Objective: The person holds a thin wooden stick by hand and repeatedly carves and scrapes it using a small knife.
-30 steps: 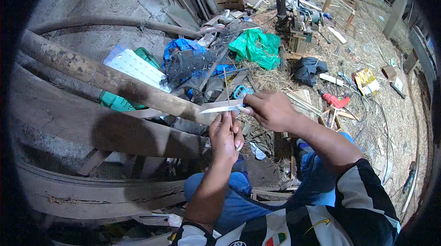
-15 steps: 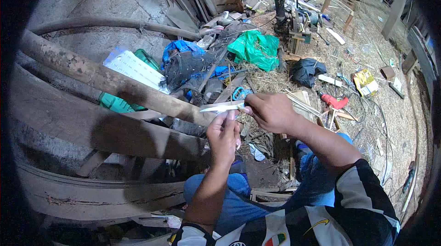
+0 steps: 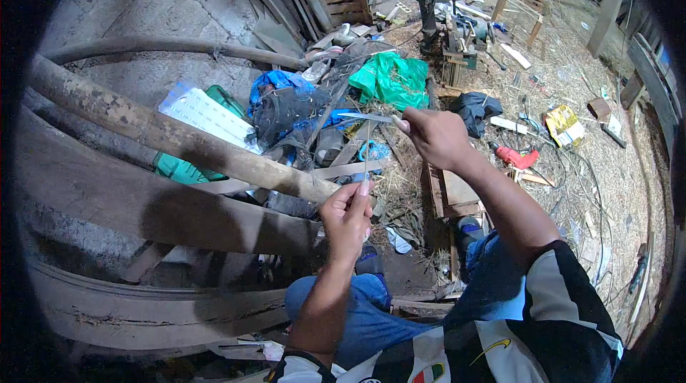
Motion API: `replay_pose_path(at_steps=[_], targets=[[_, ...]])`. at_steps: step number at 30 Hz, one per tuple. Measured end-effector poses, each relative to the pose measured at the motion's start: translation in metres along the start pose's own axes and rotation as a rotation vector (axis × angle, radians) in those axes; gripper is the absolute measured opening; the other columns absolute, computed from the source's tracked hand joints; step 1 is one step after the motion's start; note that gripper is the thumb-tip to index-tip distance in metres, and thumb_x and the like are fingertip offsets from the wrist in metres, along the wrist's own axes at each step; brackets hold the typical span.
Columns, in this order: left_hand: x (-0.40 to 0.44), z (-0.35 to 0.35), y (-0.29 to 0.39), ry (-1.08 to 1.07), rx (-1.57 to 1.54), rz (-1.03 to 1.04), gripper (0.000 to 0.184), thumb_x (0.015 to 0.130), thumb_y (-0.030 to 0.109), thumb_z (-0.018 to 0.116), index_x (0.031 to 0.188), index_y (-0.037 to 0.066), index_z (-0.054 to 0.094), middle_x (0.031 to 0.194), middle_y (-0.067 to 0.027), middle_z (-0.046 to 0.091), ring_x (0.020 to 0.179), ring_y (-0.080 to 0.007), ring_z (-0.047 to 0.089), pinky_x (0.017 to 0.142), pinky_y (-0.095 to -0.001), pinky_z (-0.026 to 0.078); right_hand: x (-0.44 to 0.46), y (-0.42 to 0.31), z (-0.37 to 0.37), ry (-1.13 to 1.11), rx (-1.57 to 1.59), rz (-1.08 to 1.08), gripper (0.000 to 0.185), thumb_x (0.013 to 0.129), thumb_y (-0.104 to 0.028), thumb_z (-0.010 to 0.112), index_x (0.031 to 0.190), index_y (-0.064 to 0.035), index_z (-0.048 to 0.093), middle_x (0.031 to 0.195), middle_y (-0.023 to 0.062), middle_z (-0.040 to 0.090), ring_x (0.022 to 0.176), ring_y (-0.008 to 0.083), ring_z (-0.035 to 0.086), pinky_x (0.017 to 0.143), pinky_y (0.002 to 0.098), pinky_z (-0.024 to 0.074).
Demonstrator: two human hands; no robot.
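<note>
My left hand pinches a thin wooden stick that points up and away from me. My right hand is closed round the handle of a knife. Its pale blade points left, near the stick's far end; whether blade and stick touch, I cannot tell. The knife's handle is mostly hidden inside my fist.
A thick wooden pole and a broad plank run along my left. Ahead lie a green plastic bag and a black bag. To the right are a red power drill with a cord and a yellow packet.
My right hand has moved up and away with the knife, from just above my left fingers to near the stick's far end. My left hand has stayed almost in place.
</note>
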State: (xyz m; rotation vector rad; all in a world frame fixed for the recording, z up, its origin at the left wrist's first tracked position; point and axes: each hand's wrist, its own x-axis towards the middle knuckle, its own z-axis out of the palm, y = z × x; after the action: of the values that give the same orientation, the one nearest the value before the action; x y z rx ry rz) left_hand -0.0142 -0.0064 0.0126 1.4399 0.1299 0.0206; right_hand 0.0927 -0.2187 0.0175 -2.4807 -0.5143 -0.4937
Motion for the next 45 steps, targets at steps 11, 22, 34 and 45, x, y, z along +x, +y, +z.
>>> replay_pose_path(at_steps=[11, 22, 34, 45], targets=[[0.005, -0.006, -0.002, 0.022, 0.025, 0.02, 0.022, 0.099, 0.018, 0.063, 0.105, -0.002, 0.069, 0.059, 0.0019, 0.052, 0.038, -0.0031, 0.036, 0.034, -0.0206, 0.027, -0.016, -0.024, 0.01, -0.151, 0.02, -0.164, 0.022, 0.096, -0.035, 0.054, 0.094, -0.0129, 0.057, 0.075, 0.0129, 0.064, 0.069, 0.0379, 0.064, 0.057, 0.0501, 0.0474], [0.004, -0.003, -0.001, 0.007, 0.039, -0.018, 0.023, 0.098, 0.019, 0.064, 0.106, -0.001, 0.07, 0.061, 0.0023, 0.053, 0.039, -0.0026, 0.038, 0.035, -0.0201, 0.028, -0.013, -0.024, 0.002, -0.13, -0.007, -0.091, 0.029, 0.098, -0.042, 0.05, 0.097, -0.0138, 0.057, 0.074, 0.0147, 0.067, 0.067, 0.04, 0.065, 0.056, 0.0532, 0.049], [0.008, -0.006, -0.004, 0.099, 0.109, 0.068, 0.021, 0.096, 0.019, 0.067, 0.104, -0.001, 0.072, 0.063, 0.0015, 0.058, 0.044, -0.0019, 0.044, 0.038, -0.0197, 0.03, -0.029, -0.041, 0.017, -0.192, 0.041, -0.284, 0.027, 0.097, -0.039, 0.053, 0.099, -0.012, 0.056, 0.076, 0.0098, 0.065, 0.067, 0.0364, 0.066, 0.053, 0.051, 0.0503], [0.006, -0.008, 0.001, 0.064, -0.02, -0.018, 0.021, 0.095, 0.014, 0.068, 0.108, -0.001, 0.071, 0.061, 0.001, 0.056, 0.04, -0.0028, 0.04, 0.036, -0.0193, 0.027, -0.003, 0.009, 0.014, -0.065, -0.04, -0.109, 0.022, 0.097, -0.036, 0.053, 0.098, -0.0149, 0.056, 0.08, 0.0106, 0.066, 0.072, 0.0367, 0.066, 0.058, 0.0502, 0.0492]])
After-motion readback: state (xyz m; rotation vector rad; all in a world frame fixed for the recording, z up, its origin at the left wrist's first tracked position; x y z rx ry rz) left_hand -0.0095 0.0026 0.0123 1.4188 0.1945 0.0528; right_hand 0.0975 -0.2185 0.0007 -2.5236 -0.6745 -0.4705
